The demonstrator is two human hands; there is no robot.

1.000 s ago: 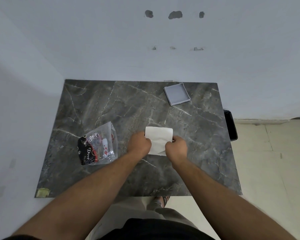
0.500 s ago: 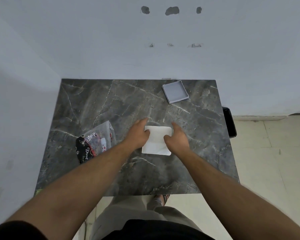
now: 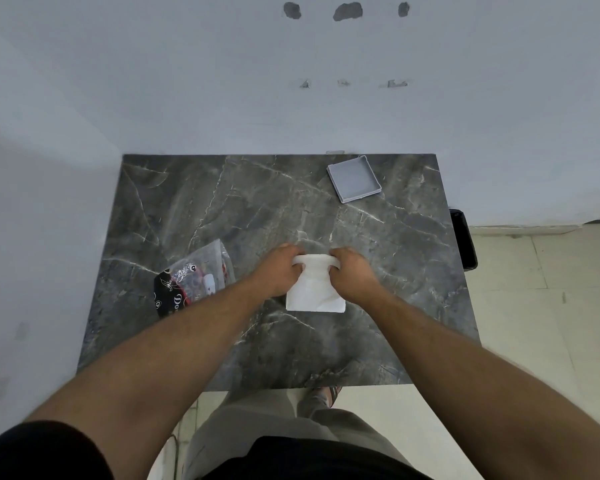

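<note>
A white paper napkin [image 3: 315, 295] lies on the dark marble table [image 3: 378, 271], near its middle. My left hand [image 3: 280, 270] grips the napkin's far left corner and my right hand [image 3: 351, 269] grips its far right corner. Between the two hands the far edge is bunched and curled up off the table. The napkin's near edge rests flat on the marble.
A clear plastic packet with black and red print [image 3: 191, 280] lies left of my left hand. A shallow grey square tray [image 3: 354, 178] sits at the table's far right. A black bin [image 3: 463, 239] stands past the right edge. White walls close the far and left sides.
My hands went from the napkin's near corners, then flat along its sides, to its far corners. They now grip the far edge, which has lifted and rolled toward me.
</note>
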